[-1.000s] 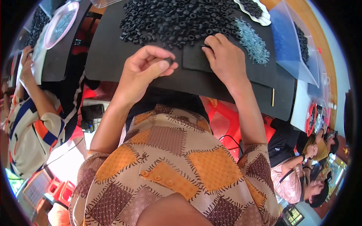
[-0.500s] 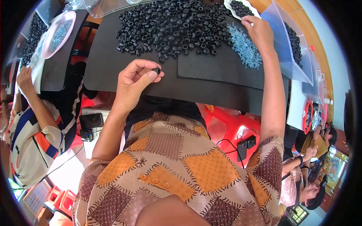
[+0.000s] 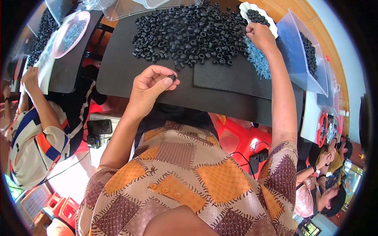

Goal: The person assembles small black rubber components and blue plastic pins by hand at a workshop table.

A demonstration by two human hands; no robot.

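My left hand (image 3: 151, 84) pinches one small black ring (image 3: 171, 77) between thumb and fingertips, just above the near part of a black mat (image 3: 122, 70). A big heap of black rings (image 3: 189, 31) covers the far half of the mat. My right hand (image 3: 260, 36) is stretched far out, fingers closed, over the edge of a white scalloped dish (image 3: 245, 8) that holds black rings. Beside that hand lies a pile of small blue-grey parts (image 3: 258, 61). Whether the right hand holds something is hidden.
A clear plastic bin (image 3: 301, 51) with black rings stands to the right. A smaller black pad (image 3: 232, 76) lies on the mat. At the left a person in a striped shirt (image 3: 31, 133) works by a pink dish (image 3: 73, 33). More people sit at lower right.
My right hand left the spot beside my left hand and reached far right to the white dish. My left hand stayed near the mat's front, still pinching a ring.
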